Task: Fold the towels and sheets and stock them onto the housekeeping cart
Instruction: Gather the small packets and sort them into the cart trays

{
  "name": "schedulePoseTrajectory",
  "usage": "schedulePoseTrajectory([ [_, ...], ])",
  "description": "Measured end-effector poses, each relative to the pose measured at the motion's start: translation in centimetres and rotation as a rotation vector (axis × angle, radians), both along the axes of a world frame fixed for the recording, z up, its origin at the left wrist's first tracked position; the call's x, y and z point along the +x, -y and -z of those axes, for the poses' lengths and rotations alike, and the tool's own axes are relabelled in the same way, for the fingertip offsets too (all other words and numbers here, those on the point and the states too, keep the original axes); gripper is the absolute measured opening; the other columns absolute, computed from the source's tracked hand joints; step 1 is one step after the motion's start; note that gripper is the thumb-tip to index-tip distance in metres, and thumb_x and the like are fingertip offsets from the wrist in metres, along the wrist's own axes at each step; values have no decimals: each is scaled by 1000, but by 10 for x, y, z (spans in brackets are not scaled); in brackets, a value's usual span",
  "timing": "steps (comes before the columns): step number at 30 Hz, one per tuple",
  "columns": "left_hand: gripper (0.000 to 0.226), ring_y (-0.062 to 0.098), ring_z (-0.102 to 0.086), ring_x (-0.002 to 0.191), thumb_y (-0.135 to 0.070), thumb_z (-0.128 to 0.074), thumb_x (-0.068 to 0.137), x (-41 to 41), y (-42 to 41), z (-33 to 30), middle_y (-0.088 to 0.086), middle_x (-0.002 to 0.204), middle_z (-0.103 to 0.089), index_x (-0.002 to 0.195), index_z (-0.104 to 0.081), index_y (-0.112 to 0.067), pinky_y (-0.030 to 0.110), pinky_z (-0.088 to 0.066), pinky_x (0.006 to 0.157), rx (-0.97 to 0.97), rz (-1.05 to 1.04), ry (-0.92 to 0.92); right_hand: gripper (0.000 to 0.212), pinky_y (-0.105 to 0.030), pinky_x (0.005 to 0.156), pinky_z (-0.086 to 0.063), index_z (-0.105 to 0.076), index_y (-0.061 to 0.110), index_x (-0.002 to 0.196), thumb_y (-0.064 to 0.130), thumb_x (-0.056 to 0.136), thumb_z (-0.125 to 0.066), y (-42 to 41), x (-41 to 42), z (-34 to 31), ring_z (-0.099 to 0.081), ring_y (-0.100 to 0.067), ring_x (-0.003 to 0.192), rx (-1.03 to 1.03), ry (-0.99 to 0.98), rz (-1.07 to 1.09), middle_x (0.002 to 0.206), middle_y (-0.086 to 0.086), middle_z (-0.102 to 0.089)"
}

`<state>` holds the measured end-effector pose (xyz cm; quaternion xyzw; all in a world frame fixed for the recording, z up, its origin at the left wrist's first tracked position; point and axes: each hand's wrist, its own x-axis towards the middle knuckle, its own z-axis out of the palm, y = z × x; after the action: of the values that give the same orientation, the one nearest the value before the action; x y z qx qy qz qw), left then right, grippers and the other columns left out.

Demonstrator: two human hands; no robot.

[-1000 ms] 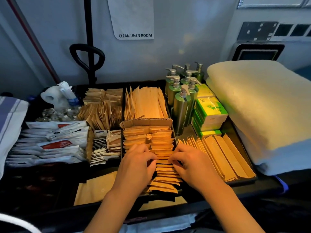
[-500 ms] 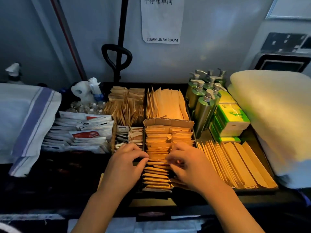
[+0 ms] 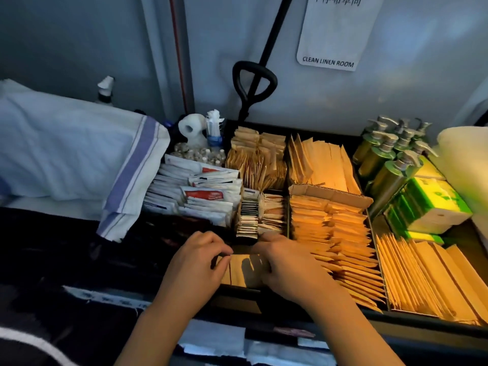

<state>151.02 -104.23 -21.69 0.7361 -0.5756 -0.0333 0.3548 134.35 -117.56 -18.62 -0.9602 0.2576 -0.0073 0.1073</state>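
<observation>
From the head camera, we're looking down onto the top tray of the housekeeping cart (image 3: 343, 317), and both hands are low at its front edge. The left hand (image 3: 196, 262) has its fingers curled at the left end of a flat brown packet (image 3: 245, 269); the right hand (image 3: 287, 262) curls over the packet's right end. The two hands are close together with only the packet between them (whether each is pinching it or just nudging it, I cannot tell for certain, though the fingers are bent onto it).

Where's the linen? A folded white towel with a blue stripe (image 3: 79, 154) sits at the left end of the cart, its striped end drooping over the tray edge. A thick cream towel (image 3: 467, 165) is stacked at the far right, beside the green pump bottles (image 3: 383, 159) and green boxes (image 3: 433, 204). Between them: rows of tan sachets (image 3: 330, 228) and white sachets (image 3: 195, 196).

Those towels look soft, floppy and fairly bulky. My call: take them from underneath with flat palms at both ends, folded edge outward, or the stack will slump. The paper packets are light and slippery, and easy to spill.
</observation>
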Motion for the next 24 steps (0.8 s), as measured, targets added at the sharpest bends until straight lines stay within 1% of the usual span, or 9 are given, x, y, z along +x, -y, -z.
schedulePoseTrajectory([
  [3,12,3,-54,95,-21,-80,88,7,-8,4,-22,95,-59,98,-78,-26,29,-54,80,9,27,-3,43,-43,85,-58,-64,28,121,18,81,-75,-6,18,15,-61,-24,109,-29,-106,23,118,4,-58],
  [6,11,3,-53,96,-22,-78,89,11,-14,4,-21,96,-58,100,-78,-25,26,-53,80,14,48,15,52,-44,87,-58,-61,28,129,15,81,-75,-6,30,27,-62,-25,113,-52,-148,26,123,3,-59],
  [10,12,2,-53,97,-21,-77,90,16,-19,5,-20,97,-59,101,-78,-25,23,-51,81,23,57,19,55,-42,93,-56,-60,28,131,13,81,-75,-6,36,31,-61,-24,117,-31,-138,39,124,2,-63],
  [13,13,2,-53,97,-23,-75,92,15,-20,4,-20,98,-59,104,-78,-25,23,-51,81,30,61,12,50,-42,94,-53,-60,27,128,12,82,-74,-7,37,29,-56,-25,118,-51,-121,16,121,1,-61],
  [16,20,1,-53,99,-26,-74,93,12,-19,4,-21,101,-60,113,-76,-26,23,-51,83,30,52,9,38,-38,92,-54,-66,30,117,15,83,-73,-10,33,20,-59,-21,112,-22,-31,13,114,5,-63],
  [19,35,1,-53,104,-29,-73,93,9,-16,3,-24,108,-59,128,-68,-29,26,-52,88,27,44,-9,16,-34,81,-53,-69,31,103,35,89,-62,-14,22,6,-61,-19,100,13,83,-28,101,9,-62],
  [20,39,1,-53,106,-30,-73,93,7,-14,1,-24,110,-58,131,-66,-29,28,-53,89,22,47,-14,19,-33,77,-51,-68,30,99,40,88,-57,-15,18,1,-61,-18,97,28,124,-39,98,10,-62],
  [22,40,3,-55,106,-29,-75,91,2,-10,-4,-23,111,-59,130,-67,-27,32,-54,89,1,60,-27,14,-31,76,-49,-70,30,101,35,90,-62,-15,7,-9,-61,-14,97,34,207,-40,99,12,-63],
  [24,30,4,-57,104,-27,-77,89,-6,-5,-11,-22,108,-61,119,-71,-26,34,-54,85,-29,86,-33,17,-32,79,-51,-73,30,107,27,90,-71,-14,-6,-19,-61,-10,97,88,293,-22,102,13,-65],
])
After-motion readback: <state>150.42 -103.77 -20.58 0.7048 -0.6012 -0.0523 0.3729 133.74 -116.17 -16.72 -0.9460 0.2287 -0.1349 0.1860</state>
